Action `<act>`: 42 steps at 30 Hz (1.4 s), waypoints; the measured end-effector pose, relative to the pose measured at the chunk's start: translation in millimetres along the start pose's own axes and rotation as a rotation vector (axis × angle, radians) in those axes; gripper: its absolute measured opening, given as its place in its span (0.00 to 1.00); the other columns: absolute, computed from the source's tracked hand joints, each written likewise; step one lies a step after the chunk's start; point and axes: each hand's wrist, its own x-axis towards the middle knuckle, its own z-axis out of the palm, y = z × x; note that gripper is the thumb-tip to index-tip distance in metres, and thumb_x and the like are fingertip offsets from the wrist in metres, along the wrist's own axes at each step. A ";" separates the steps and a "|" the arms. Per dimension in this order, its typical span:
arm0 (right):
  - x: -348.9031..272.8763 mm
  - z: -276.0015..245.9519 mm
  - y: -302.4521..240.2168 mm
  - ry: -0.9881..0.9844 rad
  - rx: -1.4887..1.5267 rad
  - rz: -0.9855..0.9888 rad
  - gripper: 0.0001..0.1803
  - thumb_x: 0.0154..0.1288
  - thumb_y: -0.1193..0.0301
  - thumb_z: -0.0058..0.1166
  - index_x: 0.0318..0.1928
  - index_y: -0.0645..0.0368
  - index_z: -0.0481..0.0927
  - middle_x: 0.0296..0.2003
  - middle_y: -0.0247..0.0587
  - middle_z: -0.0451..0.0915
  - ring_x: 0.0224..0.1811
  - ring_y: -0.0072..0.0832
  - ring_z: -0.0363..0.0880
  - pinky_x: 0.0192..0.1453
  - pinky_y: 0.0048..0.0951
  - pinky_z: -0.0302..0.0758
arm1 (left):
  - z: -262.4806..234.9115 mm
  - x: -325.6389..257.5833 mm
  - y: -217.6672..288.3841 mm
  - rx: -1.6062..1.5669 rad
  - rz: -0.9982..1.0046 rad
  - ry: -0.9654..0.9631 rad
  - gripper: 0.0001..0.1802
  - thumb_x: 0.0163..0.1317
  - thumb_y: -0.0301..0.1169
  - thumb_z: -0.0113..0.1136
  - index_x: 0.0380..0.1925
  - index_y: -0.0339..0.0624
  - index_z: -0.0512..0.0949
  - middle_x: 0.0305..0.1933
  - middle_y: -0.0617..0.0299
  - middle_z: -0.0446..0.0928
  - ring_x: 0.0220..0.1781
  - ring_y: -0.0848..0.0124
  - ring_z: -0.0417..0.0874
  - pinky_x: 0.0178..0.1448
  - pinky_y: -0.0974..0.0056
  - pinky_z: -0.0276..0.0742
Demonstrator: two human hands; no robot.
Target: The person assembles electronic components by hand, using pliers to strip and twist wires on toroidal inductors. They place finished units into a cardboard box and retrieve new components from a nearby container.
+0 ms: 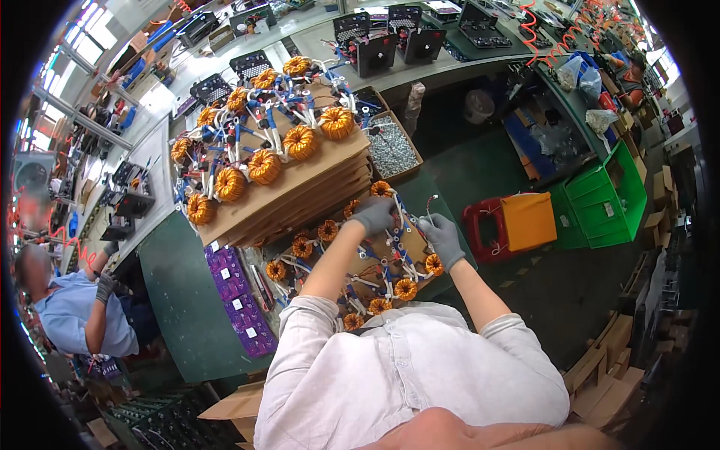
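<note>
Both my hands wear grey gloves and work over a cardboard sheet (412, 248) carrying several copper-wound ring coils with white and blue leads. My left hand (374, 215) is curled beside a coil (381, 189) at the sheet's far end; what its fingers hold is hidden. To its right, at the sheet's edge, my right hand (444, 240) pinches a thin wire lead (430, 203), its end sticking up past the fingers. More coils, such as one at the near edge (406, 289), lie along the sheet's borders.
Stacked cardboard layers (300, 196) with more coils (264, 166) stand at the far left. Behind is a box of small metal parts (393, 148). Purple packs (234, 292) lie left. A red stool (486, 229) and green crate (609, 196) are right. Another person (86, 311) works at left.
</note>
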 end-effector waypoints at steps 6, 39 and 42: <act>45.0 25.7 -4.9 0.012 -0.285 -0.079 0.15 0.58 0.61 0.57 0.35 0.61 0.80 0.23 0.37 0.79 0.28 0.22 0.77 0.36 0.28 0.72 | -27.1 1.2 -35.3 -0.961 -0.124 -0.043 0.22 0.56 0.30 0.55 0.52 0.37 0.73 0.35 0.62 0.77 0.31 0.74 0.77 0.38 0.71 0.75; 94.1 73.9 -11.5 0.061 -0.728 -0.063 0.17 0.56 0.57 0.59 0.37 0.58 0.81 0.31 0.50 0.81 0.36 0.46 0.80 0.41 0.40 0.73 | -5.5 4.2 -36.4 -0.522 -0.095 0.358 0.21 0.50 0.30 0.58 0.47 0.39 0.78 0.41 0.50 0.81 0.43 0.61 0.83 0.48 0.62 0.75; 89.9 75.3 -13.6 0.060 -0.691 -0.092 0.18 0.56 0.56 0.59 0.37 0.59 0.80 0.32 0.51 0.81 0.37 0.46 0.80 0.41 0.41 0.73 | -26.5 2.0 -30.1 -0.287 -0.218 0.249 0.18 0.51 0.34 0.57 0.43 0.42 0.80 0.40 0.48 0.80 0.42 0.56 0.82 0.47 0.59 0.75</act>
